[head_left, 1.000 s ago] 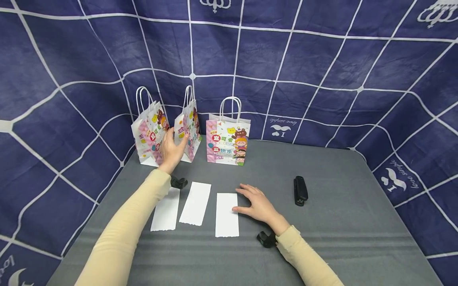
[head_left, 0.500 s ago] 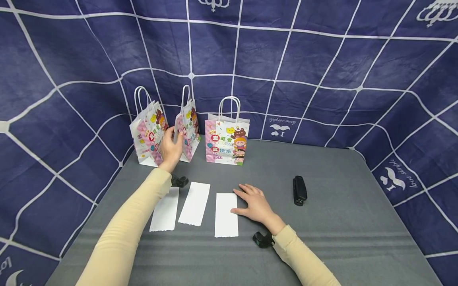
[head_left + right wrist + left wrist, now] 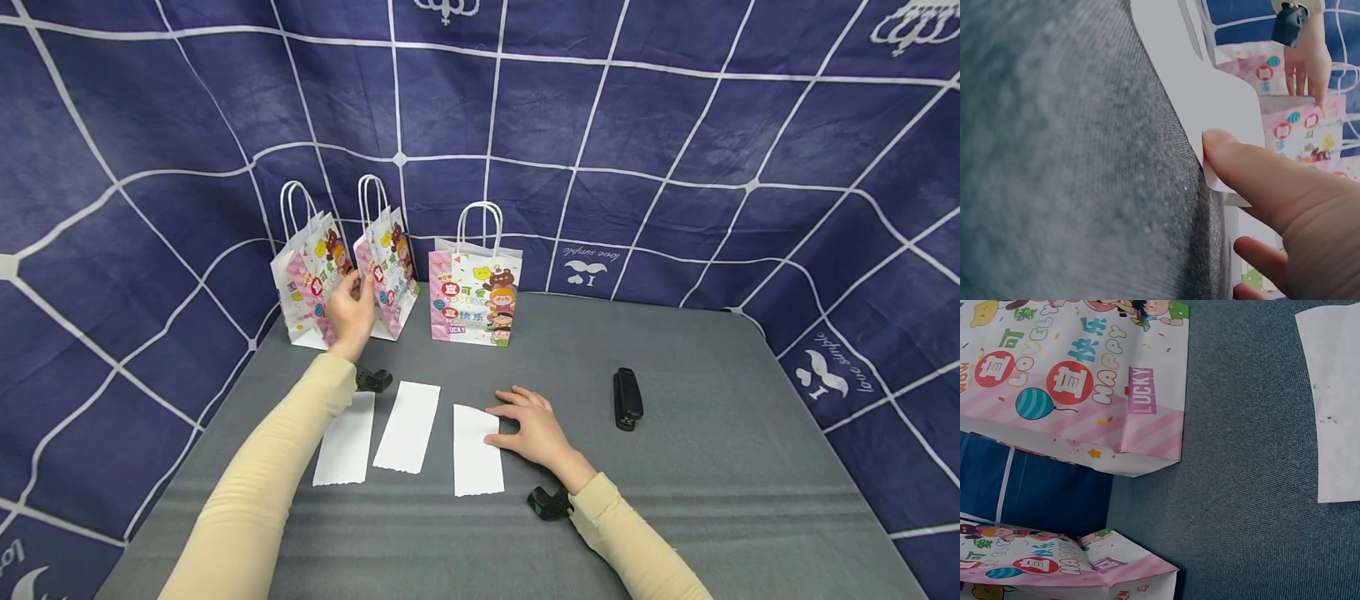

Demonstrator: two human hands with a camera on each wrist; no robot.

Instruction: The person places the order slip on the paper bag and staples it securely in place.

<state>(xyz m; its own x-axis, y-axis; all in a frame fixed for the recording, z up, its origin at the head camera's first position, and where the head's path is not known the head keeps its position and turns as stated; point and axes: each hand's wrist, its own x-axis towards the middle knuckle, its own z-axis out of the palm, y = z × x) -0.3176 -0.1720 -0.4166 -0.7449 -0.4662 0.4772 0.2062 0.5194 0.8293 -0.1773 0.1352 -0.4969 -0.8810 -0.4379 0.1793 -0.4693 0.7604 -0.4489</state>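
Note:
My left hand (image 3: 351, 315) is at the near side of the middle paper gift bag (image 3: 392, 279), fingers right at its left edge. This white-and-pink bag stands upright with cartoon figures and looped white handles. To its left stands a matching bag (image 3: 303, 292), partly behind the hand. A third bag (image 3: 474, 300) faces forward on the right. My right hand (image 3: 534, 429) pinches the right edge of a white paper slip (image 3: 474, 462). In the right wrist view, the thumb (image 3: 1241, 165) lies on the slip, whose edge curves upward; the index finger is hidden behind it.
Two more white slips, one tilted (image 3: 407, 427) and one farther left (image 3: 345, 442), lie on the grey tabletop (image 3: 720, 500). A black stapler (image 3: 627, 400) is to the right of my right hand. Blue curtain with white lines (image 3: 675, 125) stands behind the table.
The middle bag has turned to show more of its front, its handles shifting left. My left hand has drawn back slightly. The right slip has shifted and its right edge has lifted in my right hand.

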